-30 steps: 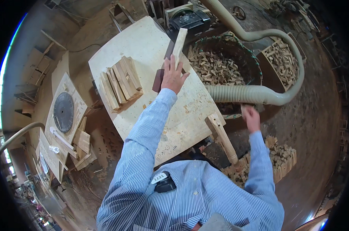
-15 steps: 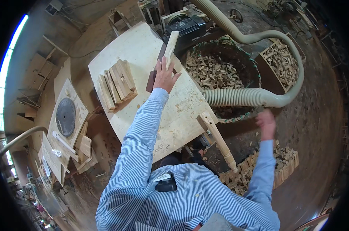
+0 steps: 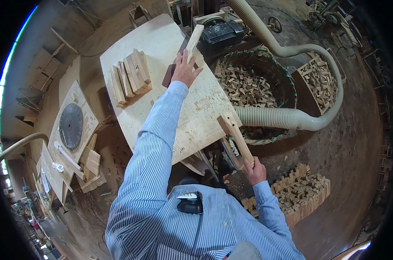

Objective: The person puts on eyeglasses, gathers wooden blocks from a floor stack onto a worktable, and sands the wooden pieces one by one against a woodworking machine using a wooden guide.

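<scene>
Fingers of the left hand (image 3: 185, 69) wrap a pale stick (image 3: 194, 39); the right hand (image 3: 256, 170) grips a slat (image 3: 235, 136).

The stick stands at the far edge of the table (image 3: 162, 43), beside a dark machine (image 3: 220, 32). The slat lies over the table's near right corner, its near end in the closed right hand. Stacked blocks (image 3: 129, 76) sit left on the table; a basket (image 3: 248, 82) of offcuts and a hose (image 3: 287, 117) lie to the right.

place: woodworking shop
signs: plywood bench (image 3: 205, 108) w/ sawdust, dust-extraction hose (image 3: 287, 117), basket of wood offcuts (image 3: 248, 86), stacked blocks (image 3: 300, 195), saw blade (image 3: 71, 126)
</scene>
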A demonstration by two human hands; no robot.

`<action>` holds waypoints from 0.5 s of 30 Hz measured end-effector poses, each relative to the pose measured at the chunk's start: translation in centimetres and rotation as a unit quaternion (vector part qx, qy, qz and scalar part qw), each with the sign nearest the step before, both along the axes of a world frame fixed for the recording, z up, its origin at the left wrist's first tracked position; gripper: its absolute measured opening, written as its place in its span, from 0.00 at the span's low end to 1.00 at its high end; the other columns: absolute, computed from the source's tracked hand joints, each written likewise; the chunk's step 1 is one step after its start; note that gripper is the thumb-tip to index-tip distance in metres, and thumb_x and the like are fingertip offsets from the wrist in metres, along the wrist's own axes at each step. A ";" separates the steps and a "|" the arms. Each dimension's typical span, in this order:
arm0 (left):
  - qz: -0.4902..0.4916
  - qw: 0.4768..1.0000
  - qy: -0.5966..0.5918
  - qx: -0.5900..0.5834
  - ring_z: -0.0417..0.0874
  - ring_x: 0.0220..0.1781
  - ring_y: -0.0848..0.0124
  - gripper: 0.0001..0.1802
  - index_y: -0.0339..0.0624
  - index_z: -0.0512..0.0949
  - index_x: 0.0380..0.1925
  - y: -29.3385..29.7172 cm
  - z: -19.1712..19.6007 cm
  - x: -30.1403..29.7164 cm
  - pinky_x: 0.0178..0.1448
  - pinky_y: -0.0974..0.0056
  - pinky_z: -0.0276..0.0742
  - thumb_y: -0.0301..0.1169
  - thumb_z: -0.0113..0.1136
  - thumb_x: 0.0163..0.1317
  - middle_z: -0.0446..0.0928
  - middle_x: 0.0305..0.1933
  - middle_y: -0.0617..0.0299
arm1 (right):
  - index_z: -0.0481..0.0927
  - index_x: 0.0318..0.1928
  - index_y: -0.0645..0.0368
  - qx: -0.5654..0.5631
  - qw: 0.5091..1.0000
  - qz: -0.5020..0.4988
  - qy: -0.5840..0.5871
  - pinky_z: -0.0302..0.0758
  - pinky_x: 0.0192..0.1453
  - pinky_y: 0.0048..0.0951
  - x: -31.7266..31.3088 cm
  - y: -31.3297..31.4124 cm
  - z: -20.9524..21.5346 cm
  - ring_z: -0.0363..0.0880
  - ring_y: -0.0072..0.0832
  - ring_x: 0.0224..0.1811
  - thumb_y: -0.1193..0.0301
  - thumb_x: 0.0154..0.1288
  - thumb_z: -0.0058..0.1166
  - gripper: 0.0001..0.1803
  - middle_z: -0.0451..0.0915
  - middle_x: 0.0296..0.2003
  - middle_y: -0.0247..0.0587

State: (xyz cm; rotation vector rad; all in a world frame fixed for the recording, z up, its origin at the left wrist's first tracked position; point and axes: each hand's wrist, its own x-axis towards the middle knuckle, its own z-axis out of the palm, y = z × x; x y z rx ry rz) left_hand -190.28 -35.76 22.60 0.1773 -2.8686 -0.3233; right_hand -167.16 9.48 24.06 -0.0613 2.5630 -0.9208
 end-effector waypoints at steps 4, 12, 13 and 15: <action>-0.001 1.000 0.024 0.002 0.52 0.84 0.31 0.36 0.47 0.72 0.74 -2.6 -0.2 -2.1 0.85 0.40 0.57 0.54 0.61 0.74 0.50 0.86 0.39 | 0.80 0.52 0.61 0.008 1.000 -0.004 0.011 0.81 0.47 0.52 -1.8 -2.4 -0.1 0.87 0.59 0.44 0.52 0.76 0.58 0.22 0.87 0.39 0.61; 0.005 1.000 0.013 -0.014 0.54 0.83 0.32 0.36 0.45 0.72 0.73 -7.1 -0.3 -5.7 0.85 0.40 0.57 0.55 0.60 0.74 0.51 0.85 0.39 | 0.81 0.51 0.61 -0.011 0.998 0.011 0.057 0.81 0.44 0.52 -5.2 -6.7 -0.6 0.87 0.59 0.42 0.51 0.77 0.57 0.24 0.87 0.37 0.61; 0.007 1.000 0.026 -0.017 0.54 0.83 0.32 0.36 0.45 0.72 0.73 -7.5 -0.3 -6.1 0.85 0.40 0.57 0.55 0.60 0.74 0.51 0.85 0.39 | 0.81 0.51 0.61 -0.012 0.998 0.014 0.060 0.81 0.44 0.52 -5.6 -7.0 -0.8 0.87 0.59 0.42 0.51 0.77 0.57 0.24 0.87 0.37 0.61; 0.002 1.000 0.017 -0.020 0.54 0.83 0.32 0.36 0.45 0.72 0.73 -8.4 -0.3 -6.8 0.86 0.41 0.57 0.55 0.60 0.74 0.51 0.85 0.39 | 0.81 0.51 0.62 0.009 1.000 -0.001 0.007 0.79 0.43 0.54 -6.5 -7.9 -0.9 0.87 0.60 0.41 0.50 0.77 0.56 0.25 0.86 0.35 0.61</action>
